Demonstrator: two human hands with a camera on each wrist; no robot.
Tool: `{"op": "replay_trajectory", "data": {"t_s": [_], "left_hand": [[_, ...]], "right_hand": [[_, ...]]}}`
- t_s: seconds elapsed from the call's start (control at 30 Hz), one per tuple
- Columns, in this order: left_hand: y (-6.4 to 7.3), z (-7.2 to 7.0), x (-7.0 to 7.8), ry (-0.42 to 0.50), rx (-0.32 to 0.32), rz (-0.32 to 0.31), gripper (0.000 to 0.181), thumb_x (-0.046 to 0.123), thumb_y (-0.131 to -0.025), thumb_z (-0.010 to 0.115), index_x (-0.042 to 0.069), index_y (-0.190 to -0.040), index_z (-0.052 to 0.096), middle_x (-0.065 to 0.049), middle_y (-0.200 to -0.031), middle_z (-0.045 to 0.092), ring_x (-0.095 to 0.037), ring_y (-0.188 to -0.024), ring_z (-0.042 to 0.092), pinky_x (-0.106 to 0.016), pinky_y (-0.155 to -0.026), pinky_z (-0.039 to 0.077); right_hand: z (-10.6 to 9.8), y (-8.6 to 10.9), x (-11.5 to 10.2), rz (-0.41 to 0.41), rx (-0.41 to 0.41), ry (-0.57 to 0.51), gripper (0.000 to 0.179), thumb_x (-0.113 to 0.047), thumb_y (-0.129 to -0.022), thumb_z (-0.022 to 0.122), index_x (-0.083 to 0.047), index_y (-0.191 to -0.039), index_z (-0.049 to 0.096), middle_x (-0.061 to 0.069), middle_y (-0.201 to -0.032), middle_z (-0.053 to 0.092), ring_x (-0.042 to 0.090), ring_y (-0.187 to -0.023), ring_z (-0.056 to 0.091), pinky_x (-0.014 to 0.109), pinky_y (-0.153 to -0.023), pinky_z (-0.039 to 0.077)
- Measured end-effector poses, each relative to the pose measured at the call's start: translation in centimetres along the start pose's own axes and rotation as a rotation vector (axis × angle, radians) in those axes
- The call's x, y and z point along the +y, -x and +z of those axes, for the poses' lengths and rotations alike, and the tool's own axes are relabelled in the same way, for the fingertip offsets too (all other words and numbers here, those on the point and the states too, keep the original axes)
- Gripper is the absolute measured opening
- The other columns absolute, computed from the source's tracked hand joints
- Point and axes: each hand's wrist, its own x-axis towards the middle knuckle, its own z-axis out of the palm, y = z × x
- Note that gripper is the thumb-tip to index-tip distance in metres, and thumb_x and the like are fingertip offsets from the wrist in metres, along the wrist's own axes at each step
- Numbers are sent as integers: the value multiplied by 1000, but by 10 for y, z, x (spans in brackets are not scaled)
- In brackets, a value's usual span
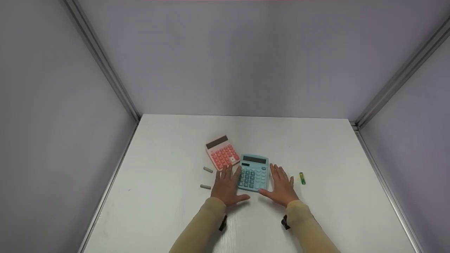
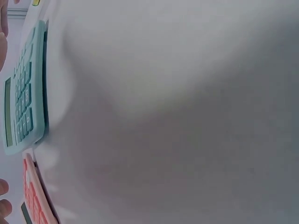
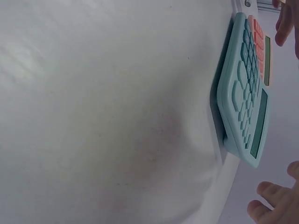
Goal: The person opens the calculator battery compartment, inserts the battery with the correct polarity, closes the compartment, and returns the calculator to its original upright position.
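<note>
A light-blue calculator (image 1: 254,172) lies face up on the white table between the two hands, its screen end away from me. My left hand (image 1: 225,188) is spread at its left edge, fingers straight and thumb pointing right; the fingertips overlap the lower corner of a pink calculator (image 1: 222,153). At the right edge of the blue calculator is my right hand (image 1: 282,188), also with extended fingers, its thumb towards the near corner. Both wrist views show the blue calculator (image 2: 28,93) from the side, with fingers (image 3: 271,198) apart from it in the right wrist view.
Two small grey cylinders (image 1: 208,169) lie left of the left hand, one nearer me. A green and yellow battery (image 1: 302,178) lies to the right of the right hand. Grey panels (image 1: 246,63) wall the table (image 1: 168,140) at the back and both sides.
</note>
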Motion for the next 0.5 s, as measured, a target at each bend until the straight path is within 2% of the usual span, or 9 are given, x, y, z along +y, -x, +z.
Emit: {"op": "replay_trajectory", "data": {"t_s": [0.13, 0.27, 0.4, 0.5], "left_hand": [[-4, 8, 1, 53, -6, -23, 118, 82, -65, 61, 23, -156, 14, -11, -157, 24, -34, -145, 17, -55, -115, 15], [-7, 12, 2, 53, -52, -50, 119, 84, -65, 58, 25, -156, 11, -9, -158, 23, -33, -146, 14, -53, -116, 13], [-9, 13, 8, 62, -85, -47, 119, 84, -65, 58, 25, -156, 12, -10, -158, 24, -32, -146, 13, -53, -116, 14], [-9, 17, 11, 28, -117, -38, 118, 86, -65, 54, 24, -156, 12, -9, -158, 24, -32, -146, 12, -52, -116, 15]], "right_hand": [[2, -3, -1, -11, -9, 9, 114, -66, -72, 70, -15, -156, 12, 10, -160, 16, 33, -146, 10, 73, -107, 4], [4, -5, 1, -15, -25, 19, 116, -70, -71, 68, -15, -156, 12, 11, -160, 16, 34, -146, 11, 73, -107, 5], [9, -6, 6, -4, -41, 32, 117, -74, -70, 65, -16, -156, 12, 11, -159, 17, 35, -145, 12, 73, -106, 5], [13, -7, 9, 8, -60, 33, 116, -75, -71, 63, -16, -156, 12, 10, -159, 18, 34, -145, 12, 73, -107, 5]]}}
